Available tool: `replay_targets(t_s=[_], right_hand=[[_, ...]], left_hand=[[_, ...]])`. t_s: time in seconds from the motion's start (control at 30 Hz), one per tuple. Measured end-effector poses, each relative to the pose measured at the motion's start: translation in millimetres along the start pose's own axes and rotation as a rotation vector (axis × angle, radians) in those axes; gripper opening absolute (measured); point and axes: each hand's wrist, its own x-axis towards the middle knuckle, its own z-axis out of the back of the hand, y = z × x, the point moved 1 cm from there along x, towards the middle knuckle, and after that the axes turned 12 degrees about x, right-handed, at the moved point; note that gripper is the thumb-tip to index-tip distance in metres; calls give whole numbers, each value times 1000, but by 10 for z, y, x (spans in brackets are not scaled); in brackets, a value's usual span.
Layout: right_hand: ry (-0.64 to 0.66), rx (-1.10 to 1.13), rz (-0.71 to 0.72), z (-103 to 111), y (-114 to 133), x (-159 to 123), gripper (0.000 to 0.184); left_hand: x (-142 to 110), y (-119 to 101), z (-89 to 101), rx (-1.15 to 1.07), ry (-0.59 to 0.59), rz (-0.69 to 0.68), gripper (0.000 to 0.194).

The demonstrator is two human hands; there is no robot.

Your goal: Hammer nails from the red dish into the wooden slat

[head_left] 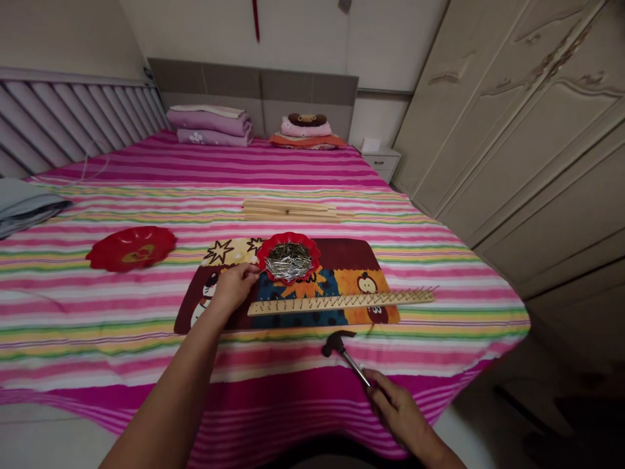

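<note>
The bed (pixel 342 182) fills the view, covered with a striped pink sheet and serving as the work surface. On its near half lies a patchwork cartoon mat (pixel 351 257), apparently placed to give the work a firmer, protected base. Far of the mat sits a bundle of spare wooden strips (pixel 290 210), within reach but out of the way. Across the near edge of the mat lies a wooden strip (pixel 342 301) with a row of nails standing along its length, long side toward the person so the whole row is accessible. At the far left rests an empty red dish (pixel 131 247). A second red dish (pixel 289 257), heaped with loose nails (pixel 288 260), sits just beyond the strip, close to hand for picking. The left hand (pixel 234 286) is at the dish's left rim, fingers pinched narrowly on what looks like a single nail. The right hand (pixel 398 407) is closed around the handle of a hammer (pixel 344 350), whose head rests low on the sheet near the strip.
</note>
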Motion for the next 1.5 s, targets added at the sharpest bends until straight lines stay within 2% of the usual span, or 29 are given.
replay_targets(t_s=[0.07,0.17,0.27,0.37,0.43,0.5,0.63,0.77,0.87,1.03,1.37,1.5], right_hand=[[12,-18,5,3,2,-3,40],[33,-44,9,9,-4,1,40],[28,-64,18,11,-12,1,41],[24,-95,20,4,-3,-11,42],[14,-114,35,-1,9,-21,42],[9,-136,58,-5,17,-24,41],[20,-179,87,-1,4,-14,43],[13,-202,68,5,3,-20,43],[10,-194,79,3,29,-31,42],[14,-199,99,6,46,-22,40],[34,-221,92,6,-33,-28,43],[39,-171,127,-37,107,-55,40]], left_hand=[[-105,185,-32,-25,-29,27,21],[-245,382,-91,171,-4,62,14],[-312,404,-116,344,74,102,9],[-315,311,-79,328,97,130,9],[-313,253,-43,183,60,150,10],[-325,224,-32,-82,20,171,13],[-386,236,-135,-624,46,218,27],[-430,274,-290,-753,41,248,28],[-440,295,-373,-743,56,237,29],[-448,325,-435,-598,29,176,30],[-543,233,-333,-345,-53,84,17],[-569,216,-359,-261,-122,22,15]])
